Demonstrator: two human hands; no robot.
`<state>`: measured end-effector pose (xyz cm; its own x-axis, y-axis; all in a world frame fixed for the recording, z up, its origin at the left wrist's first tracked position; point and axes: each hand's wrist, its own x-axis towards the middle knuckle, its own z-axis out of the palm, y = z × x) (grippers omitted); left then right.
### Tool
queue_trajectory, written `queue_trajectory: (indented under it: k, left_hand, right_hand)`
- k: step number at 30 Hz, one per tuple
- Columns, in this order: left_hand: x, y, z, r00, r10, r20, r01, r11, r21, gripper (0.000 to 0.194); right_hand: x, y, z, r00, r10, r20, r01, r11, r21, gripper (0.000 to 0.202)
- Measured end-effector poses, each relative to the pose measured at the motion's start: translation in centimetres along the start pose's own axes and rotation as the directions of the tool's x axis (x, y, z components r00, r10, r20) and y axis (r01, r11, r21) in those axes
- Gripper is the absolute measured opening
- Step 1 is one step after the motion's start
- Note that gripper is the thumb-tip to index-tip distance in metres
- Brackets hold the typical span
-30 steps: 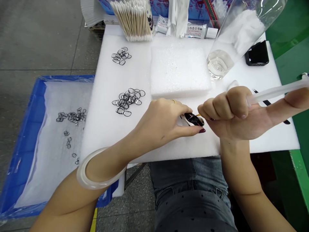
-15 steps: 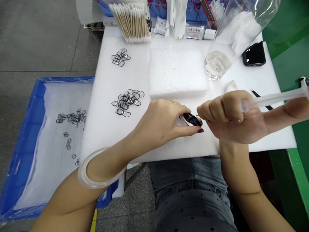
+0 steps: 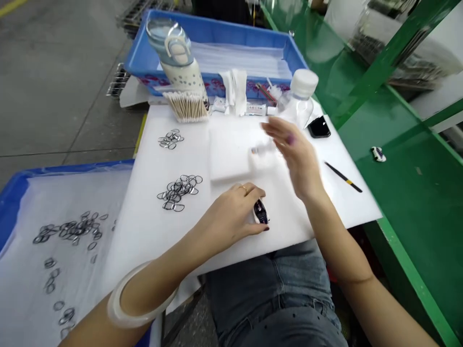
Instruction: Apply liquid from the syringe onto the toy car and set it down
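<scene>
My left hand [image 3: 235, 209] pinches a small black-and-white toy car [image 3: 260, 212] between thumb and fingers, just above the white foam sheet [image 3: 289, 217]. Over the right part of the white foam block [image 3: 229, 154] is my right hand [image 3: 294, 149], blurred by motion. Its fingers are stretched out and seem to hold nothing. Below them lies a blurred whitish item [image 3: 265, 159] with a small orange spot; its kind is hard to make out. Black rubber-like rings lie in a larger pile [image 3: 181, 190] and a smaller pile [image 3: 170, 139] left of the block.
Cotton swabs [image 3: 188, 107], a drinking bottle [image 3: 181, 62], glue tubes [image 3: 256, 110] and a clear capped bottle [image 3: 304, 89] line the back. Black tweezers [image 3: 343, 177] and a dark box-like object [image 3: 319, 127] lie right. Another toy car [image 3: 378, 154] sits on the green surface. Blue trays [image 3: 224, 24] stand behind and left.
My right hand has let go of the syringe it gripped and moved from beside the car to over the foam block. The car stays in my left hand. The view has tilted up.
</scene>
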<state>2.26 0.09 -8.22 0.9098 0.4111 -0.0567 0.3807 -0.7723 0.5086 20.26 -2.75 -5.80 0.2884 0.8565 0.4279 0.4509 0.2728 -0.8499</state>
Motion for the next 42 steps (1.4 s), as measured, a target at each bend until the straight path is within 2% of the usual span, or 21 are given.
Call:
queue_trajectory:
  k: [2, 4, 5, 7, 9, 12, 14, 15, 17, 18, 21, 23, 25, 27, 29, 30, 32, 35, 37, 39, 42]
  left_hand:
    - [-0.1, 0.3, -0.1, 0.999, -0.003, 0.040, 0.001, 0.999, 0.051, 0.054]
    - [-0.1, 0.7, -0.2, 0.998, -0.004, 0.063, -0.003, 0.994, 0.109, 0.055]
    - [-0.1, 0.8, -0.3, 0.998, -0.002, 0.066, -0.006, 0.991, 0.131, 0.055]
    - [-0.1, 0.9, -0.4, 0.998, 0.006, 0.060, -0.014, 0.991, 0.132, 0.055]
    - [0.0, 0.6, -0.5, 0.999, 0.015, 0.040, -0.019, 0.997, 0.078, 0.057]
    - [-0.1, 0.0, -1.0, 1.000, -0.004, -0.027, 0.004, 1.000, 0.002, 0.052]
    - [-0.1, -0.6, -1.4, 0.995, -0.044, -0.086, 0.041, 0.998, -0.039, 0.037]
    - [-0.2, -0.8, -1.6, 0.990, -0.069, -0.127, 0.061, 0.996, -0.067, 0.027]
    - [-0.2, -1.4, -2.0, 0.955, -0.126, -0.268, 0.103, 0.990, -0.098, 0.015]
    - [-0.1, -1.7, -2.1, 0.922, -0.150, -0.357, 0.129, 0.988, -0.084, 0.014]
    - [0.3, -2.8, -2.4, 0.833, -0.192, -0.518, 0.226, 0.974, 0.002, 0.014]
    - [0.6, -3.5, -2.5, 0.834, -0.222, -0.505, 0.261, 0.965, 0.005, 0.015]
    - [0.7, -3.9, -2.6, 0.847, -0.237, -0.476, 0.262, 0.965, -0.015, 0.016]
    - [0.6, -4.0, -2.7, 0.856, -0.240, -0.459, 0.258, 0.966, -0.023, 0.017]
    - [0.4, -4.0, -2.9, 0.864, -0.243, -0.440, 0.259, 0.966, -0.025, 0.018]
    - [0.3, -4.0, -3.1, 0.868, -0.245, -0.433, 0.261, 0.965, -0.024, 0.019]
    - [0.1, -4.0, -3.3, 0.875, -0.247, -0.415, 0.262, 0.965, -0.021, 0.020]
    - [-0.1, -3.9, -3.6, 0.886, -0.249, -0.391, 0.261, 0.965, -0.023, 0.021]
    - [-0.1, -3.9, -3.7, 0.889, -0.253, -0.383, 0.260, 0.965, -0.033, 0.022]
    - [-0.1, -3.8, -3.6, 0.889, -0.256, -0.379, 0.261, 0.965, -0.037, 0.023]
    - [0.0, -3.6, -3.5, 0.891, -0.264, -0.370, 0.272, 0.962, -0.029, 0.024]
  right_hand:
    - [-1.5, 1.0, -3.3, 0.983, 0.013, -0.185, -0.009, 1.000, 0.024, 0.038]
    - [-2.5, 2.4, -6.9, 0.934, 0.066, -0.352, -0.119, 0.985, -0.129, 0.031]
    - [-2.7, 3.2, -8.4, 0.917, 0.089, -0.388, -0.185, 0.958, -0.218, 0.027]
    - [-2.6, 4.8, -10.2, 0.923, 0.127, -0.362, -0.251, 0.914, -0.320, 0.019]
    - [-2.3, 5.8, -10.4, 0.953, 0.133, -0.272, -0.231, 0.899, -0.372, 0.013]
    - [-2.1, 5.3, -8.5, 0.991, 0.069, -0.117, -0.112, 0.905, -0.409, 0.013]
    - [-2.2, 4.2, -6.7, 0.994, -0.009, 0.109, 0.052, 0.913, -0.404, 0.021]
    - [-2.3, 3.7, -5.9, 0.966, -0.050, 0.255, 0.152, 0.905, -0.397, 0.025]
    - [-2.3, 3.0, -4.4, 0.844, -0.123, 0.522, 0.375, 0.831, -0.411, 0.036]
    - [-2.2, 2.9, -3.9, 0.781, -0.142, 0.608, 0.470, 0.774, -0.423, 0.042]
    - [-2.0, 3.2, -3.0, 0.678, -0.181, 0.712, 0.633, 0.636, -0.442, 0.044]
    - [-1.5, 3.4, -2.8, 0.660, -0.228, 0.715, 0.656, 0.640, -0.401, 0.034]
    - [-0.6, 2.9, -2.5, 0.711, -0.319, 0.626, 0.613, 0.718, -0.331, 0.023]
    - [0.5, 2.0, -1.7, 0.813, -0.380, 0.440, 0.517, 0.819, -0.249, 0.017]
    - [1.8, 0.9, -0.3, 0.896, -0.328, 0.299, 0.401, 0.887, -0.230, 0.019]
    - [2.4, 0.5, 0.6, 0.921, -0.259, 0.290, 0.336, 0.906, -0.259, 0.021]
    - [3.3, -0.1, 2.4, 0.930, -0.091, 0.356, 0.220, 0.914, -0.340, 0.022]
    - [3.7, -0.2, 3.2, 0.879, 0.067, 0.471, 0.148, 0.903, -0.404, 0.021]
    - [3.2, -0.2, 1.6, 0.874, 0.090, 0.477, 0.119, 0.913, -0.390, 0.017]
    - [2.5, -0.1, -1.3, 0.905, 0.112, 0.411, 0.044, 0.935, -0.353, 0.026]
    - [1.5, 0.8, -6.3, 0.952, 0.265, 0.152, -0.177, 0.885, -0.431, 0.029]
